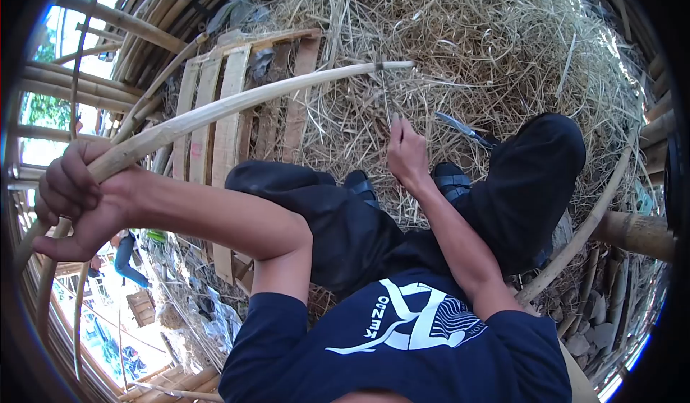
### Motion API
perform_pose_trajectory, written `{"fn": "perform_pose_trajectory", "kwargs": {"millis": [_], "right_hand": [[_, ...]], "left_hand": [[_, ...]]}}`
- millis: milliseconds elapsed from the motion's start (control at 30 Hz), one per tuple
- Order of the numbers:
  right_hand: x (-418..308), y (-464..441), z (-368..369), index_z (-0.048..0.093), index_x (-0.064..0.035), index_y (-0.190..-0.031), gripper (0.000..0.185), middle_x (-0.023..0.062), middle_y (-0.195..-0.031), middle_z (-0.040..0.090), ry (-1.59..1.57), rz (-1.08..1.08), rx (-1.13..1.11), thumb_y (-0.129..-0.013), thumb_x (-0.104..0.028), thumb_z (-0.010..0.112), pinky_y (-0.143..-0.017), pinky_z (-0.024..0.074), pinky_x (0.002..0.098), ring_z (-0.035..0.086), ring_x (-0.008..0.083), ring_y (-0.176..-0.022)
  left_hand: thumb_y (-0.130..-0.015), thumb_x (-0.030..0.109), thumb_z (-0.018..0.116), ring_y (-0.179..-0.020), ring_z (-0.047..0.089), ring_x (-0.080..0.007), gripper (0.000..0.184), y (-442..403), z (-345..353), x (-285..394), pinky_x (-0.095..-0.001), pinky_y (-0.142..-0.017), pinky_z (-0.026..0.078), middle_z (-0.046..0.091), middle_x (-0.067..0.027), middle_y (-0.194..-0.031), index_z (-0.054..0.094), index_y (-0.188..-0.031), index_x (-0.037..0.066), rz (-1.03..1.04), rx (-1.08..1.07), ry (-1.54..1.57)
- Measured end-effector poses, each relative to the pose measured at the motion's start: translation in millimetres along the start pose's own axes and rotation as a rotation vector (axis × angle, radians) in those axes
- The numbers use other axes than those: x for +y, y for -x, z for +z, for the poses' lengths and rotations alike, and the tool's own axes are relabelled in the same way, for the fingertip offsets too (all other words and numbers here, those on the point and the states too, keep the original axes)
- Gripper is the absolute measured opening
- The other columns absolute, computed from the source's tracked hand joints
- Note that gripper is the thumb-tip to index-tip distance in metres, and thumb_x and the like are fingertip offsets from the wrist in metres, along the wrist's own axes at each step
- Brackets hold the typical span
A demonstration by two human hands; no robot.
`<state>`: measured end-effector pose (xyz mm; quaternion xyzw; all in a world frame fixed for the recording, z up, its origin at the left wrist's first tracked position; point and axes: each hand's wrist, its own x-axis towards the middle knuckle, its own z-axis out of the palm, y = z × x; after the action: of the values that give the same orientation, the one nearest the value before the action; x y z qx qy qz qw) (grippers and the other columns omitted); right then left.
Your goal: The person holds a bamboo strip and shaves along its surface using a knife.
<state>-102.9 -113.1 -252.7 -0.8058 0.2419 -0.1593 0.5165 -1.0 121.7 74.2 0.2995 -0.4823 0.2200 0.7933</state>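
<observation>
My left hand (86, 195), raised at the far left, is closed around a long pale pole (251, 95), peeled and slightly curved. The pole slants across to the right, and its thin tip is above the straw. A dark band crosses it close to that tip. From the band a thin strand (386, 95) runs down to my right hand (407, 151), whose fingers are pinched on its lower end; whether it is cord or wire I cannot tell. Beside my right hand, a knife-like blade (456, 125) with a dark handle lies on the straw near my foot.
Loose straw and shavings (489, 51) cover the ground ahead. A wooden pallet (215, 116) lies to the left. Bamboo rails (86, 83) border the left side, with another person (128, 259) beyond. A bent pole (589, 230) and a thick bamboo (632, 235) are at right.
</observation>
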Motion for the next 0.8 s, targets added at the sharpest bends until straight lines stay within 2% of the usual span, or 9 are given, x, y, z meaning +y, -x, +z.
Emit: {"fn": "perform_pose_trajectory", "kwargs": {"millis": [67, 133, 200, 300, 400, 433, 567, 667, 800], "right_hand": [[-2.5, 3.1, -2.4, 0.051, -0.0024, -0.084, 0.032, 0.0213, -0.055, 0.054, -0.056, 0.037, 0.049, -0.096, -0.030, 0.041, -0.048, 0.0412, 0.0485, 0.056, 0.0400, -0.052], [-30.8, 12.4, -11.4, 0.053, 0.0004, -0.084, 0.030, 0.0210, -0.057, 0.051, -0.114, 0.027, -0.106, -0.096, -0.026, 0.044, -0.048, 0.0382, 0.0412, 0.054, 0.0359, -0.052], [-45.5, 21.5, -12.4, 0.052, -0.0007, -0.085, 0.025, 0.0195, -0.057, 0.049, -0.220, -0.105, -0.091, -0.095, -0.022, 0.045, -0.047, 0.0376, 0.0390, 0.052, 0.0351, -0.050], [-47.2, 20.6, -9.0, 0.050, -0.0059, -0.087, 0.016, 0.0174, -0.060, 0.055, -0.157, -0.444, -0.082, -0.092, -0.020, 0.046, -0.051, 0.0418, 0.0458, 0.058, 0.0377, -0.058], [-25.1, 14.8, -1.8, 0.049, -0.0053, -0.086, 0.018, 0.0186, -0.058, 0.054, -0.176, -0.298, -0.060, -0.093, -0.022, 0.046, -0.050, 0.0405, 0.0473, 0.057, 0.0392, -0.057], [-19.3, 13.9, -0.8, 0.049, -0.0048, -0.085, 0.021, 0.0194, -0.056, 0.053, -0.165, -0.142, -0.066, -0.094, -0.024, 0.045, -0.049, 0.0398, 0.0482, 0.056, 0.0404, -0.056], [-19.7, 11.8, -3.7, 0.051, -0.0038, -0.082, 0.026, 0.0201, -0.056, 0.053, -0.146, -0.064, -0.090, -0.095, -0.025, 0.044, -0.048, 0.0390, 0.0478, 0.056, 0.0408, -0.055], [-50.2, 21.5, -15.5, 0.049, -0.0026, -0.080, 0.027, 0.0199, -0.056, 0.053, -0.238, -0.054, -0.115, -0.095, -0.025, 0.044, -0.048, 0.0386, 0.0476, 0.055, 0.0410, -0.055], [-61.9, 25.6, -14.4, 0.049, -0.0034, -0.083, 0.023, 0.0190, -0.057, 0.054, -0.186, -0.363, -0.137, -0.094, -0.024, 0.046, -0.050, 0.0412, 0.0461, 0.057, 0.0394, -0.057]], "left_hand": [[-0.078, 0.031, 0.058, -0.034, 0.025, -0.0028, 0.029, -1.2, 3.4, -1.9, -0.0151, -0.032, 0.025, 0.028, 0.0091, -0.043, 0.043, -0.057, 0.017, -0.007, -0.026, 0.018], [-0.079, 0.027, 0.056, -0.035, 0.025, -0.0025, 0.029, 0.5, 7.2, -5.1, -0.0152, -0.032, 0.024, 0.028, 0.0090, -0.043, 0.041, -0.056, 0.017, 0.039, 0.070, -0.107], [-0.080, 0.023, 0.054, -0.035, 0.024, -0.0024, 0.029, -3.8, 3.0, -2.0, -0.0154, -0.031, 0.024, 0.027, 0.0090, -0.043, 0.039, -0.055, 0.018, 0.008, 0.060, -0.085], [-0.078, 0.019, 0.055, -0.035, 0.024, -0.0023, 0.033, -5.7, 5.1, -0.5, -0.0153, -0.031, 0.022, 0.025, 0.0091, -0.042, 0.034, -0.054, 0.019, 0.026, 0.042, -0.123], [-0.078, 0.018, 0.056, -0.035, 0.023, -0.0023, 0.034, -5.9, 3.2, -2.8, -0.0153, -0.031, 0.022, 0.024, 0.0092, -0.042, 0.033, -0.053, 0.019, 0.057, 0.027, -0.229], [-0.078, 0.018, 0.056, -0.035, 0.023, -0.0023, 0.034, -4.4, 3.5, -3.6, -0.0153, -0.031, 0.022, 0.024, 0.0092, -0.042, 0.033, -0.053, 0.019, 0.060, 0.020, -0.225], [-0.077, 0.018, 0.056, -0.034, 0.021, -0.0025, 0.035, -1.4, 4.0, -8.4, -0.0157, -0.032, 0.021, 0.022, 0.0091, -0.042, 0.031, -0.053, 0.019, 0.034, 0.147, -0.172], [-0.078, 0.018, 0.056, -0.035, 0.021, -0.0025, 0.035, -4.3, 3.6, -9.0, -0.0161, -0.032, 0.020, 0.022, 0.0094, -0.043, 0.032, -0.053, 0.020, 0.044, 0.161, -0.192], [-0.079, 0.018, 0.055, -0.035, 0.021, -0.0024, 0.037, -2.7, 7.3, -7.4, -0.0163, -0.032, 0.020, 0.022, 0.0095, -0.042, 0.030, -0.053, 0.020, 0.045, 0.114, -0.193]]}}
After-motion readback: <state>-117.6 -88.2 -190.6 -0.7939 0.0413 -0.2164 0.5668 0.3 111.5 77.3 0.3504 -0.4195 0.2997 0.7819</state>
